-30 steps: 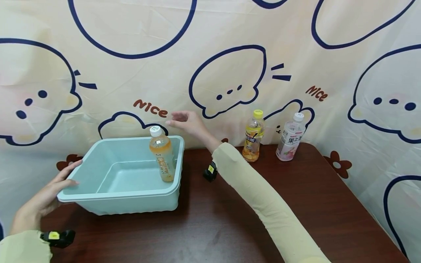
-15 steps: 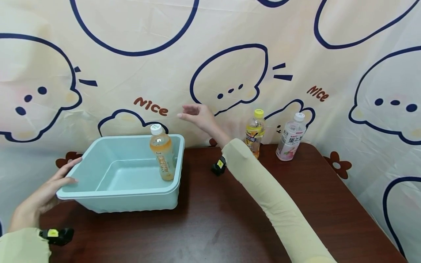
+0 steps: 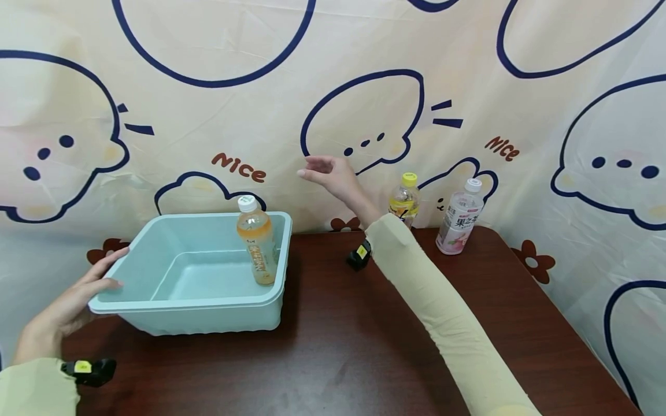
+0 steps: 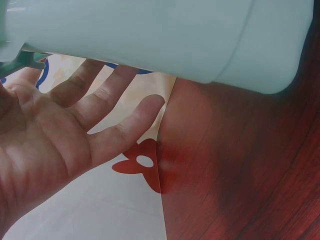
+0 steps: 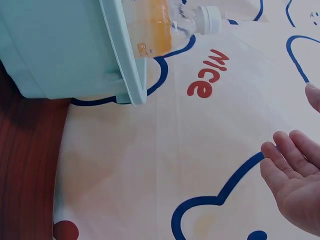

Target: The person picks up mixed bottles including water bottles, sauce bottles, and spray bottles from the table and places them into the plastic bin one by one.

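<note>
A pale teal plastic basin [image 3: 195, 315] is at the left of the table. My left hand [image 3: 70, 306] holds its left rim, thumb over the edge; in the left wrist view, that hand's fingers [image 4: 102, 97] reach under the rim beside the outer wall. Inside the basin, near its right wall, stands a white-capped bottle [image 3: 260, 254] with an orange label band. My right hand [image 3: 335, 178] is raised in the air right of the basin, fingers loosely bent, holding nothing. The right wrist view shows the hand [image 5: 300, 185] apart from the basin and bottle.
A yellow-capped drink bottle [image 3: 403, 202], partly hidden by the right sleeve, and a white-capped pink drink bottle [image 3: 460, 219] stand at the table's back right. A cartoon-printed curtain [image 3: 234, 127] hangs behind the dark wooden table [image 3: 322, 358].
My right hand has moved right and slightly up, away from the bottle in the basin, and its sleeve now covers more of the yellow-capped bottle. The left hand keeps its hold on the basin.
</note>
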`<state>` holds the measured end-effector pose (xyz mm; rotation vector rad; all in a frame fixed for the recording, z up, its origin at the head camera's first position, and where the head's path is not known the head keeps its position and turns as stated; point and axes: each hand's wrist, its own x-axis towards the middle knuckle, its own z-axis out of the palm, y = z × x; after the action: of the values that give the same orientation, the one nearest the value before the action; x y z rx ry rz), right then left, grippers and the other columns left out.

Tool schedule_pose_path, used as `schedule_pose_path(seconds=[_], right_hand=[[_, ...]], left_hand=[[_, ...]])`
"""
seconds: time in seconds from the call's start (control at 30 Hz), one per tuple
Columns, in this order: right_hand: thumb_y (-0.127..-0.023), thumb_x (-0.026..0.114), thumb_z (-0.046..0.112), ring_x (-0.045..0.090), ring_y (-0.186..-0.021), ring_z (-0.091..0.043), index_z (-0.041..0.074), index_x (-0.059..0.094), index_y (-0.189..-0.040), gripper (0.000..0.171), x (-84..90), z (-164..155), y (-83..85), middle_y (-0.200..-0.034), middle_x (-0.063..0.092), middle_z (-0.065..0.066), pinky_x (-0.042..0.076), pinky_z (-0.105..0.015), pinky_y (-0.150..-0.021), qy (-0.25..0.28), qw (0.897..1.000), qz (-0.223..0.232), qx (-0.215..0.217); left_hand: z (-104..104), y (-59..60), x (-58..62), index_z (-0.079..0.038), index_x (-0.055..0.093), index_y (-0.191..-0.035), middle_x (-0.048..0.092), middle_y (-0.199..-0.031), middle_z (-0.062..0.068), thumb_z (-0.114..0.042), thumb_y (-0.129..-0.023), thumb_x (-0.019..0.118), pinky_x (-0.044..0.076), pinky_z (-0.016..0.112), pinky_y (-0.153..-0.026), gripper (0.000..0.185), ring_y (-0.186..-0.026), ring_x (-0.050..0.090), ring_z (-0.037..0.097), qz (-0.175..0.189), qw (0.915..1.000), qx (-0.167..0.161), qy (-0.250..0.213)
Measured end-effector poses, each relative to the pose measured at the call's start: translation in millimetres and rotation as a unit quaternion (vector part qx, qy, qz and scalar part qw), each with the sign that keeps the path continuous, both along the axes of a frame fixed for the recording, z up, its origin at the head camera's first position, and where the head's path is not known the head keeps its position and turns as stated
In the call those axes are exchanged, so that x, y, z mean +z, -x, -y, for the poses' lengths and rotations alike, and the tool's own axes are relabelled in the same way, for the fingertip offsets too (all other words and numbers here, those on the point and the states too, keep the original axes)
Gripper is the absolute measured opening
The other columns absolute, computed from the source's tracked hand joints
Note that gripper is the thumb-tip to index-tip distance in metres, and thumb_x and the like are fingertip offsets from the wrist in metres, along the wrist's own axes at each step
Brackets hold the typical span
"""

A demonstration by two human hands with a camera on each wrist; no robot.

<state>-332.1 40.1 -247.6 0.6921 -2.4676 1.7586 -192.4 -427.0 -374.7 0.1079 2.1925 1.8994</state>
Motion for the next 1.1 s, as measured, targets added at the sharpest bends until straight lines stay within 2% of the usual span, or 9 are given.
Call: schedule_pose_path(seconds=[0.23,0.57,0.63,0.73,0.77,0.83,0.93,1.0,1.1], right_hand=[[-0.081,0.068,0.030,0.055,-0.106,-0.015,0.006,0.054,-0.126,0.053,-0.5,-9.8,2.9,-0.117,0.059,-0.006,0.045,-0.029,-0.088,0.009,1.000,0.003,-0.003],[-0.082,0.068,0.029,0.056,-0.105,-0.016,0.005,0.054,-0.124,0.051,-0.9,-27.9,5.1,-0.117,0.059,-0.007,0.043,-0.030,-0.091,-0.002,0.999,-0.012,-0.030],[-0.082,0.067,0.029,0.056,-0.105,-0.016,0.005,0.055,-0.124,0.050,0.0,-31.9,6.4,-0.116,0.059,-0.007,0.043,-0.030,-0.091,-0.001,0.999,-0.013,-0.035],[-0.082,0.067,0.028,0.055,-0.106,-0.017,0.004,0.055,-0.124,0.050,1.5,-37.8,8.4,-0.117,0.059,-0.008,0.042,-0.031,-0.092,0.002,0.999,-0.010,-0.040],[-0.082,0.067,0.028,0.055,-0.106,-0.017,0.004,0.054,-0.124,0.050,2.0,-39.8,8.9,-0.117,0.059,-0.008,0.042,-0.031,-0.092,0.003,0.999,-0.009,-0.042],[-0.082,0.067,0.029,0.054,-0.108,-0.016,0.005,0.054,-0.125,0.051,3.0,-44.0,9.4,-0.118,0.059,-0.007,0.041,-0.032,-0.093,0.002,0.999,-0.005,-0.046],[-0.082,0.068,0.029,0.054,-0.109,-0.017,0.005,0.054,-0.125,0.051,3.9,-50.8,10.1,-0.118,0.058,-0.008,0.041,-0.032,-0.093,0.003,0.999,-0.006,-0.054],[-0.081,0.068,0.029,0.054,-0.109,-0.016,0.006,0.055,-0.124,0.050,4.5,-55.4,10.0,-0.118,0.059,-0.007,0.042,-0.031,-0.093,0.004,0.998,-0.007,-0.061],[-0.081,0.068,0.029,0.054,-0.108,-0.017,0.005,0.055,-0.123,0.050,4.8,-61.3,10.3,-0.116,0.060,-0.008,0.042,-0.031,-0.092,0.009,0.998,-0.005,-0.066]], left_hand=[[1.5,-0.3,-0.2,-0.048,0.015,-0.140,0.008,-0.134,-0.006,-0.011,-0.096,0.039,0.053,0.033,-0.063,0.062,-0.074,0.062,0.015,-0.001,0.9999,0.007,0.013],[-0.3,-0.3,0.1,-0.049,0.019,-0.139,0.019,-0.122,-0.014,-0.009,-0.096,0.038,0.053,0.032,-0.062,0.061,-0.072,0.062,0.016,-0.004,1.0000,0.007,0.000],[-0.5,-0.5,0.3,-0.049,0.018,-0.139,0.014,-0.129,-0.012,-0.010,-0.096,0.037,0.053,0.032,-0.062,0.061,-0.072,0.062,0.016,-0.003,1.0000,0.004,-0.001],[-0.8,-0.4,0.1,-0.049,0.018,-0.139,-0.001,-0.141,-0.013,-0.010,-0.096,0.037,0.053,0.031,-0.061,0.061,-0.071,0.061,0.015,-0.001,1.0000,0.003,-0.005],[-0.6,-0.3,0.2,-0.050,0.018,-0.139,-0.010,-0.144,-0.016,-0.010,-0.096,0.036,0.052,0.030,-0.061,0.061,-0.070,0.061,0.014,-0.001,0.9999,-0.001,-0.010],[-0.2,0.0,0.4,-0.050,0.017,-0.139,-0.021,-0.143,-0.019,-0.009,-0.096,0.036,0.052,0.030,-0.060,0.061,-0.069,0.061,0.014,-0.002,0.9998,-0.007,-0.017],[-0.6,0.1,0.3,-0.050,0.017,-0.139,-0.016,-0.143,-0.018,-0.010,-0.096,0.036,0.052,0.030,-0.060,0.061,-0.068,0.061,0.014,-0.004,0.9999,-0.003,-0.013],[-1.3,-0.1,0.3,-0.050,0.017,-0.139,-0.007,-0.141,-0.015,-0.010,-0.096,0.036,0.052,0.030,-0.061,0.061,-0.069,0.061,0.014,-0.004,1.0000,0.003,-0.004],[-1.8,-1.0,1.1,-0.050,0.019,-0.139,-0.015,-0.143,-0.020,-0.009,-0.096,0.036,0.052,0.029,-0.060,0.061,-0.068,0.061,0.014,-0.005,1.0000,0.001,-0.008]])
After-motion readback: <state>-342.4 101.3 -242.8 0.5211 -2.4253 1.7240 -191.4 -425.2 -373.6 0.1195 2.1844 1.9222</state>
